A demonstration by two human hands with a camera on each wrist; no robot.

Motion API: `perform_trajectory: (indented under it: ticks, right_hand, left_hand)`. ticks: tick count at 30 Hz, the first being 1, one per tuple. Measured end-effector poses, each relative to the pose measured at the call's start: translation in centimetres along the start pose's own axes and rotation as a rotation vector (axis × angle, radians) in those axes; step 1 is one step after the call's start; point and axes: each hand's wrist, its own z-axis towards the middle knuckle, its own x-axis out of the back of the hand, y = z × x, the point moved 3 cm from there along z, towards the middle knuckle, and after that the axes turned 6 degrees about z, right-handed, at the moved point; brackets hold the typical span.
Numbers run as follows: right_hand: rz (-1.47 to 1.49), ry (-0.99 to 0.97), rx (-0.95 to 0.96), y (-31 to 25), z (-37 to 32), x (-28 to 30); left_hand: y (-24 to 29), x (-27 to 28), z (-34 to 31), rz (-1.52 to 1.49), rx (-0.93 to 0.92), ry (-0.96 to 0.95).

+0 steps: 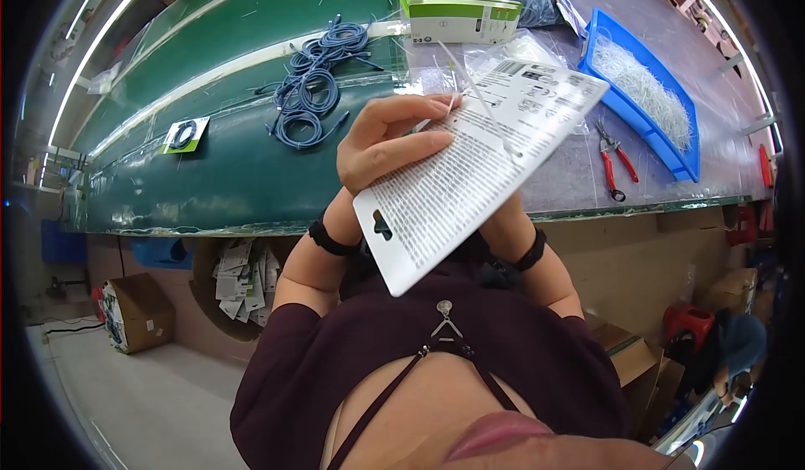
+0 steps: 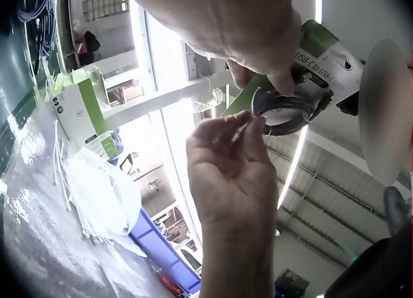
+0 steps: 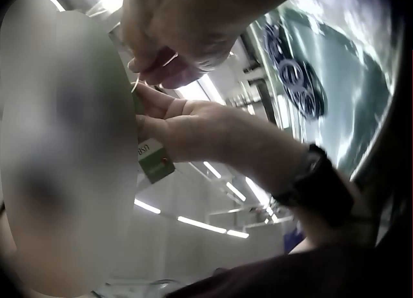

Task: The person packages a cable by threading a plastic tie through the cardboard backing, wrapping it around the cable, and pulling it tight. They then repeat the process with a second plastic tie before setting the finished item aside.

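A white printed card (image 1: 478, 151) with a hang hole is tilted in front of the chest, small print facing the head camera. The left hand (image 1: 390, 139) grips its left edge, fingers over the printed back. A thin white tie (image 1: 478, 93) pokes through the card. On its other side, in the left wrist view, a dark coiled cable (image 2: 281, 111) lies against the green and white front (image 2: 322, 53). Beside the coil the right hand (image 2: 232, 162) pinches the tie between thumb and fingertips; the card mostly hides this hand in the head view.
Coiled blue-grey cables (image 1: 310, 88) and a small carded cable (image 1: 184, 135) lie on the green mat. Behind the card stand green and white boxes (image 1: 461, 21). To the right are a blue tray (image 1: 646, 130) of clear ties and red-handled pliers (image 1: 616, 160).
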Motion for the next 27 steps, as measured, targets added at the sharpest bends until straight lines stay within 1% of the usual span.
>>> perform_trajectory:
  ticks: [2, 3, 6, 7, 9, 10, 11, 19, 23, 27]
  right_hand:
    - [0.524, -0.092, -0.312, 1.4, -1.2, -0.4]
    - [0.525, -0.091, -0.313, 1.5, -1.3, 0.0]
    - [-0.144, -0.587, -0.25, 1.6, -1.8, 1.1]
    - [-0.14, -0.586, -0.254, 0.6, -1.7, 0.2]
    - [-0.022, -0.344, -0.621, -3.1, -0.6, -2.9]
    - [0.036, -0.217, -0.798, -3.8, -0.5, -3.4]
    - [0.037, -0.216, -0.801, -3.0, -1.2, -2.4]
    - [0.264, -0.029, -0.895, 4.6, -3.9, 4.2]
    - [0.38, 0.068, -0.935, 9.1, -4.4, 6.5]
    - [0.497, 0.165, -0.965, 12.9, -7.3, 7.7]
  left_hand:
    - [0.6, -0.3, 0.2, -0.045, -0.004, -0.004]
    - [0.8, -0.5, 0.4, -0.066, -0.009, -0.006]
    - [1.2, -0.8, 0.6, -0.085, 0.005, -0.001]
    - [1.3, -0.8, 0.6, -0.094, 0.012, 0.003]
    - [1.3, -0.6, 0.6, -0.09, 0.01, -0.023]
    - [1.2, -0.6, 0.6, -0.087, 0.003, -0.048]
    - [1.2, -0.6, 0.6, -0.084, -0.005, -0.072]
    - [1.1, -0.6, 1.0, 0.023, -0.071, -0.12]
    - [1.0, -0.7, 1.1, 0.095, -0.118, -0.154]
    - [0.7, -0.7, 1.1, 0.149, -0.15, -0.182]
